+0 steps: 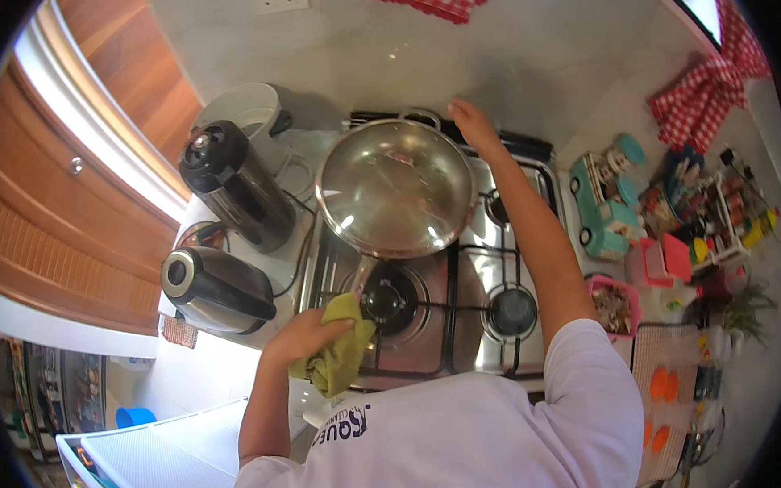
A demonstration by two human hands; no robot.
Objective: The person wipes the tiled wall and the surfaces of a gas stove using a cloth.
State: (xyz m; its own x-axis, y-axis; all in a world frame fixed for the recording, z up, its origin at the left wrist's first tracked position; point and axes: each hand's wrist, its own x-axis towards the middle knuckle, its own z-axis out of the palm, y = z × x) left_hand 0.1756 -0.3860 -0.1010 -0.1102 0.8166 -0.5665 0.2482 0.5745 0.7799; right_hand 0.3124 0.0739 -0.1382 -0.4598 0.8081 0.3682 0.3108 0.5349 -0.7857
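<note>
Nearest you, your left hand (303,336) is closed around a bunched green cloth (338,359) at the front left edge of the stove (420,354). Beyond it sits the round steel pan (393,208); near its far handle (420,114), your right hand (476,130) has bent fingers, though I cannot tell how open it is or whether it holds anything.

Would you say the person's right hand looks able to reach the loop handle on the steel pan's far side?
Probably yes: the right hand is close beside the loop handle, and nothing visible stands between them.
</note>
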